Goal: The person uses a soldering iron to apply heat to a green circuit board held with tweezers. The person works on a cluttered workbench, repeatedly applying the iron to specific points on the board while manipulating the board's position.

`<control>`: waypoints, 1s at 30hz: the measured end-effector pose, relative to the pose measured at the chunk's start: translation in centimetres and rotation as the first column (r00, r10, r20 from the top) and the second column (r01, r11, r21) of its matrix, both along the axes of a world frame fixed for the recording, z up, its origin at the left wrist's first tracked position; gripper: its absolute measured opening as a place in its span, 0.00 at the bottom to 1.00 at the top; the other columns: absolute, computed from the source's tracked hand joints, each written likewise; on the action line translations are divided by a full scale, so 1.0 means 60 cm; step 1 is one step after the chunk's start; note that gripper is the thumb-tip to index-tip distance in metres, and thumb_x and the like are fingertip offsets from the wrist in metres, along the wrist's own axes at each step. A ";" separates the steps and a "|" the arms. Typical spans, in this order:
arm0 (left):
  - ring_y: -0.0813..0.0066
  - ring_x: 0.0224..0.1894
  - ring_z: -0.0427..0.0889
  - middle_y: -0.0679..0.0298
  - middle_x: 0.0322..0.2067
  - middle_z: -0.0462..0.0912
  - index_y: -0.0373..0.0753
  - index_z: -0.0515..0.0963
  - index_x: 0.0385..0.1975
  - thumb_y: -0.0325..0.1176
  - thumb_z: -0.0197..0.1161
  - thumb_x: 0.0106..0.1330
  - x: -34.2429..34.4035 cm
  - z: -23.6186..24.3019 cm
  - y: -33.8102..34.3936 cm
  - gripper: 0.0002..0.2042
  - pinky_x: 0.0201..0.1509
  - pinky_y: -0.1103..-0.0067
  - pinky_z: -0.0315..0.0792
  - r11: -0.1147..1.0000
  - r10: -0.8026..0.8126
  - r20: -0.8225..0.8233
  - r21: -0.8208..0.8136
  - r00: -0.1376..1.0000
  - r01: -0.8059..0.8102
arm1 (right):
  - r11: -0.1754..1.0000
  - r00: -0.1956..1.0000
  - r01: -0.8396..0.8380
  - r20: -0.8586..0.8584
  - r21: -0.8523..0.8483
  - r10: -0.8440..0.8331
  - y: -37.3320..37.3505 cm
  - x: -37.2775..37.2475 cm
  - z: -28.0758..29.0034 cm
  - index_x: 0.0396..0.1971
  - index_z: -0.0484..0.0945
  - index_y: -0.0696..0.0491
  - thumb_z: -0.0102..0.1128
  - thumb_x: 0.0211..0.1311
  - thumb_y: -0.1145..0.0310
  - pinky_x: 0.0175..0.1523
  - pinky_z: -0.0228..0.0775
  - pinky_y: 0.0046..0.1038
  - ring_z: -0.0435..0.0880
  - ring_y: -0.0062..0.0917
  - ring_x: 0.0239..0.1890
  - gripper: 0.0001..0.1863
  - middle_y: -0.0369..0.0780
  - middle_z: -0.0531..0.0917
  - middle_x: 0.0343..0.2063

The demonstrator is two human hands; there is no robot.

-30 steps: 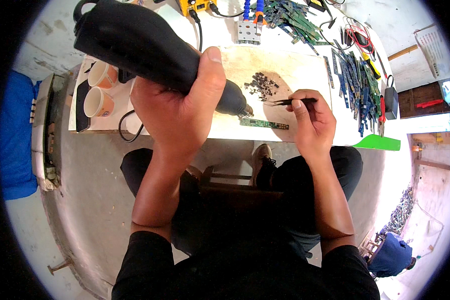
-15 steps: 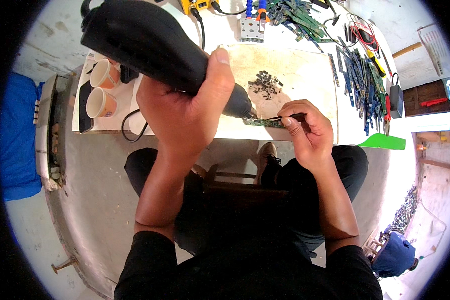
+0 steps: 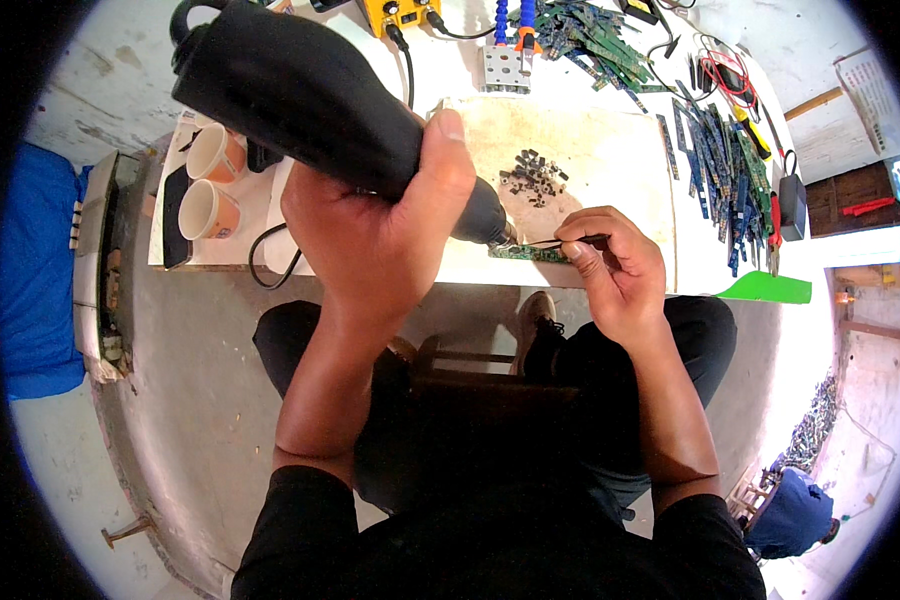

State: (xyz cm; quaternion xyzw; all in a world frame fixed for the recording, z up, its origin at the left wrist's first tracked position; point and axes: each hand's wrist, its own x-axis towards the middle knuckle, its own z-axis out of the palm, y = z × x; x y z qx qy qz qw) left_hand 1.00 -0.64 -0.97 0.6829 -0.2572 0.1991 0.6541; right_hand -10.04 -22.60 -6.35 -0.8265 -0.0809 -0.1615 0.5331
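My left hand [image 3: 380,235] is wrapped round a bulky black hot air gun [image 3: 300,95], thumb along its side. The gun's metal nozzle points down at a narrow green circuit board strip [image 3: 532,254] lying near the table's front edge. My right hand [image 3: 622,268] pinches thin dark tweezers [image 3: 542,243], their points over the strip close to the nozzle. The exact contact at the tips is too small to tell. Just beyond lies a loose pile of small black components [image 3: 533,178] on a stained, pale work board [image 3: 610,130].
Two paper cups [image 3: 210,212] and a dark phone-like slab [image 3: 176,215] stand at the left. Piles of circuit board strips [image 3: 725,170] lie right and at the back [image 3: 600,45]. A yellow device [image 3: 400,14] with cables sits at the back. Another person [image 3: 792,512] is far right.
The nozzle and the tweezers' points have shifted slightly right along the strip. The whole view has moved a little. Both grips are the same.
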 end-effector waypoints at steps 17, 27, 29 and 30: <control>0.74 0.32 0.90 0.58 0.28 0.89 0.32 0.80 0.38 0.24 0.66 0.72 -0.002 0.004 0.000 0.02 0.39 0.78 0.82 0.997 0.010 -0.018 0.081 1.000 -0.009 | 1.000 0.999 0.023 -0.022 -0.009 -0.024 0.005 0.000 0.005 0.42 0.82 0.63 0.61 0.70 0.84 0.51 0.77 0.24 0.85 0.24 0.42 0.05 0.45 0.86 0.42; 0.72 0.33 0.91 0.58 0.28 0.89 0.32 0.81 0.39 0.25 0.66 0.72 -0.005 0.003 -0.006 0.03 0.39 0.77 0.83 0.999 0.017 -0.034 0.045 0.999 -0.016 | 1.000 1.000 -0.004 0.000 -0.029 0.004 0.004 0.002 0.007 0.41 0.82 0.63 0.62 0.70 0.84 0.52 0.77 0.26 0.85 0.26 0.44 0.04 0.45 0.86 0.41; 0.72 0.33 0.91 0.58 0.28 0.88 0.32 0.81 0.39 0.25 0.66 0.72 -0.004 0.002 -0.005 0.03 0.39 0.77 0.83 0.997 0.036 -0.035 0.064 0.999 -0.034 | 0.999 1.000 -0.006 0.001 -0.031 0.006 0.003 0.002 0.007 0.41 0.82 0.63 0.62 0.70 0.83 0.52 0.77 0.26 0.85 0.27 0.44 0.04 0.45 0.86 0.41; 0.72 0.33 0.91 0.58 0.28 0.88 0.32 0.81 0.39 0.25 0.66 0.72 -0.002 0.001 -0.004 0.04 0.39 0.77 0.83 0.997 0.040 -0.034 0.070 0.999 -0.037 | 0.999 1.000 -0.006 0.001 -0.035 0.006 0.002 0.002 0.006 0.41 0.83 0.63 0.62 0.70 0.83 0.52 0.77 0.26 0.86 0.27 0.44 0.04 0.45 0.87 0.41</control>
